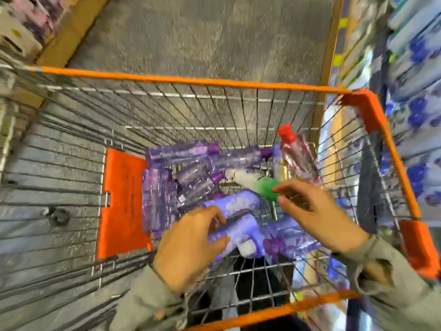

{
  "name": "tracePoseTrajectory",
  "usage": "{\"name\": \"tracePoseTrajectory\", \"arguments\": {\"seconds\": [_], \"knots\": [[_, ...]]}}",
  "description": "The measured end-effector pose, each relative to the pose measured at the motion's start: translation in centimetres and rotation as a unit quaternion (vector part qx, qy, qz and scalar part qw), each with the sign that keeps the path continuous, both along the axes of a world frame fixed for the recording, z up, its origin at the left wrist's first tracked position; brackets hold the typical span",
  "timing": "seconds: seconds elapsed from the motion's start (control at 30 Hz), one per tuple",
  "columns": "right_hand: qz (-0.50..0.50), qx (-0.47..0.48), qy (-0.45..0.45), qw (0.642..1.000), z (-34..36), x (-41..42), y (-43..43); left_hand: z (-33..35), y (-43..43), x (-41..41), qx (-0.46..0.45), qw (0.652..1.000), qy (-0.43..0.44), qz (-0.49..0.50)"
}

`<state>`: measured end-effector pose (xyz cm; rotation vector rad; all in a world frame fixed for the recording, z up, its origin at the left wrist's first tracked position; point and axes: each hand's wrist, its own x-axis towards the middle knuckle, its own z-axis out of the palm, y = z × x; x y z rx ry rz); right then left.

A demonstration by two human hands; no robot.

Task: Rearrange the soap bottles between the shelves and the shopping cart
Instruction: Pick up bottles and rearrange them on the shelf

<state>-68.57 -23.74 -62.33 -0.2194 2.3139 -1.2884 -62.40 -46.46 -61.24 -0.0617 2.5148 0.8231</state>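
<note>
Everything is blurred by motion. Several soap bottles lie in the orange-rimmed wire shopping cart (pixel 372 115): clear purple ones (pixel 181 152) at the back, lavender ones in front. My left hand (pixel 191 247) curls round a lavender bottle with a white cap (pixel 241 231), thumb below and fingers above. My right hand (pixel 317 211) reaches in from the right. Its thumb and forefinger tips touch the edge of the green cap (pixel 265 188) of a white bottle (pixel 241 179). A pink bottle with a red cap (pixel 298 156) leans in the cart's far right corner.
Shelves with blue-capped bottles (pixel 417 111) line the right side, close to the cart. More shelving with pink and purple packs (pixel 26 22) stands at the upper left. An orange flap (pixel 124 201) lies on the cart's left floor. Grey aisle floor (pixel 210 34) runs ahead.
</note>
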Motion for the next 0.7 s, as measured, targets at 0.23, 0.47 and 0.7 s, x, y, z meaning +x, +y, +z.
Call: {"name": "tracePoseTrajectory", "arguments": {"seconds": [0.23, 0.47, 0.7], "knots": [[0.131, 0.091, -0.022, 0.987, -7.1, -0.7, -2.2, -8.7, -1.7, -3.0, -0.083, 0.983, -0.134, -0.090], [0.270, 0.211, -0.048, 0.938, -11.4, 0.2, -4.2, -14.9, -1.2, -2.1, -0.133, 0.951, -0.213, -0.181], [0.461, 0.337, -0.041, 0.820, -14.6, 2.2, -4.7, -18.9, -0.1, 1.1, -0.205, 0.921, -0.267, -0.196]]}}
